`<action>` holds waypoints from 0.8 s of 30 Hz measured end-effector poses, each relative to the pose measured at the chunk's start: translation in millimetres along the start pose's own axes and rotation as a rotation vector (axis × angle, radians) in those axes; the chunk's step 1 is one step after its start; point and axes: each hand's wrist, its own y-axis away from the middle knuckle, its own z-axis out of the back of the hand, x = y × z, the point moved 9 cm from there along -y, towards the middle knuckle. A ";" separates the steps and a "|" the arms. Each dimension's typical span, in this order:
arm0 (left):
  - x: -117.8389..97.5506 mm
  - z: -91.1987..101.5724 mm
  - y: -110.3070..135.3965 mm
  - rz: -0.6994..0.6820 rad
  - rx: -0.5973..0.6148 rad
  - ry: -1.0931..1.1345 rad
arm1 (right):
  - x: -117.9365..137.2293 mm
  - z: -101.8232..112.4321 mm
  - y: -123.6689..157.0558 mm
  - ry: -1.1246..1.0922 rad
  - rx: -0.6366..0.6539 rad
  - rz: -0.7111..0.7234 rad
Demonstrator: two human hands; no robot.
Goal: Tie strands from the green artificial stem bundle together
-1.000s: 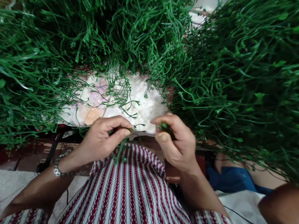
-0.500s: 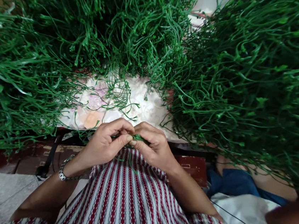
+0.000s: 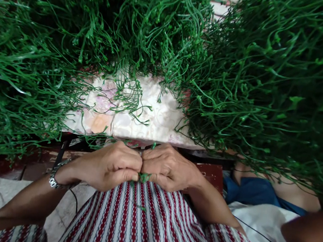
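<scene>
My left hand (image 3: 109, 165) and my right hand (image 3: 168, 168) are pressed knuckle to knuckle just above my red and white striped lap (image 3: 139, 222). Both are closed in a pinch on a small green stem piece (image 3: 144, 177) that shows between the thumbs. A thin green strand hangs from it onto the striped cloth. A metal bracelet (image 3: 54, 177) circles my left wrist. Beyond the hands lies a pale flowered cloth (image 3: 155, 120) with a few loose green stems on it.
Big heaps of thin green stems (image 3: 263, 89) surround the cloth on the left, back and right. A dark red wooden edge (image 3: 33, 161) runs below the cloth. Another person's blue garment (image 3: 246, 189) and arm (image 3: 306, 228) are at the right. Grey stone floor (image 3: 3, 196) at lower left.
My hands, apart a second ago, have come together and dropped toward my lap, both now gripping the same small green piece. The view has tilted slightly down.
</scene>
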 end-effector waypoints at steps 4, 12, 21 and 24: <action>-2.5 0.4 7.9 -0.020 0.070 0.234 | 6.8 2.0 4.7 -0.259 0.104 0.081; 49.3 39.8 13.6 0.367 -0.521 0.162 | -41.0 23.2 2.5 -0.162 -0.420 -0.396; 68.1 32.7 17.8 0.366 -0.848 0.460 | -38.3 8.0 -3.8 -0.009 -0.454 -0.411; 76.8 54.1 34.3 0.284 -1.110 0.627 | -33.0 -0.4 -3.4 -0.018 -0.445 -0.369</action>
